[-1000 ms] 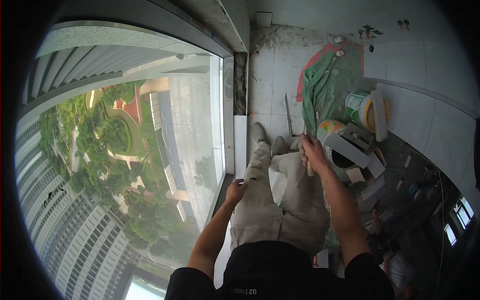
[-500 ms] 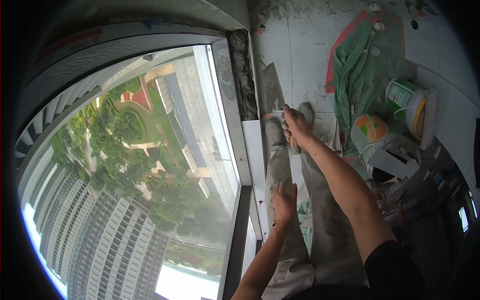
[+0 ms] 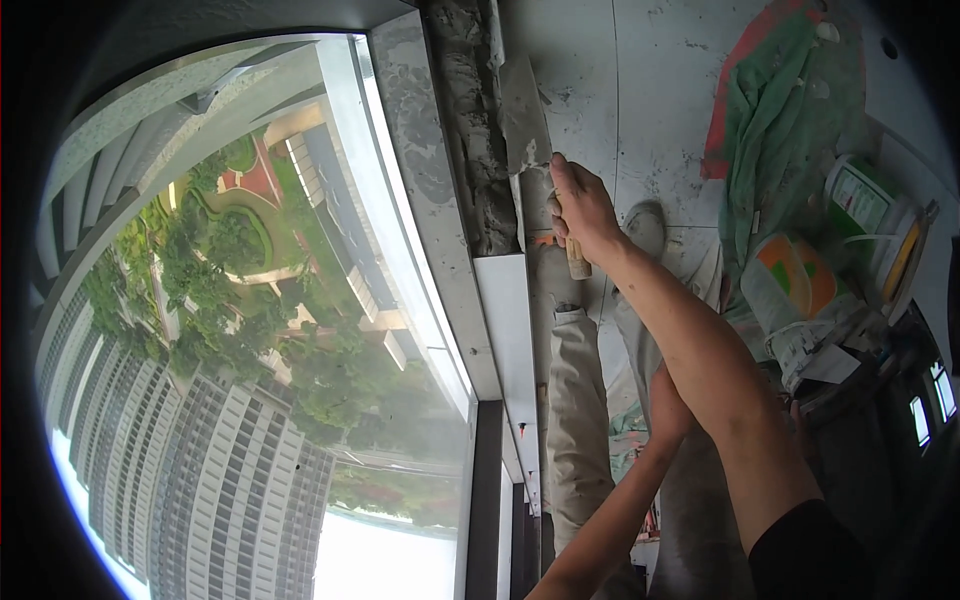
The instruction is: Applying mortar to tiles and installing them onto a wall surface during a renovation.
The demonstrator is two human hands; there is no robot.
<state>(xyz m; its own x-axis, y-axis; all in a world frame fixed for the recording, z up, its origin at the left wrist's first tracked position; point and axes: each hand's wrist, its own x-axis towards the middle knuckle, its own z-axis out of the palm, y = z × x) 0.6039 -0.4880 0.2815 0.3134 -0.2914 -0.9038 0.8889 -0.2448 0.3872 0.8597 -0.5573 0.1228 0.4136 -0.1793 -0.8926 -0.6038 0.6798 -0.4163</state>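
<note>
My right hand [image 3: 588,215] is closed round the wooden handle of a trowel [image 3: 524,120]. The flat grey blade points away from me, with some mortar smeared near its handle end. It lies over the edge of a rough mortar bed [image 3: 478,140] that runs along the window sill. Nearer to me, a smooth white sill slab [image 3: 503,320] begins where the bare mortar ends. My left hand [image 3: 671,405] is beneath my right forearm, which hides its fingers.
A tall window [image 3: 400,350] on the left looks down on trees and buildings. At right lie a green cloth with a red edge [image 3: 770,140], a white and green bucket [image 3: 868,200] on its side and a bucket with an orange patch [image 3: 795,280]. My shoes [image 3: 643,230] stand on pale floor tiles.
My right hand has brought the trowel left and away from me, onto the mortar bed's edge. My left hand has moved right, under the right forearm. The view has shifted.
</note>
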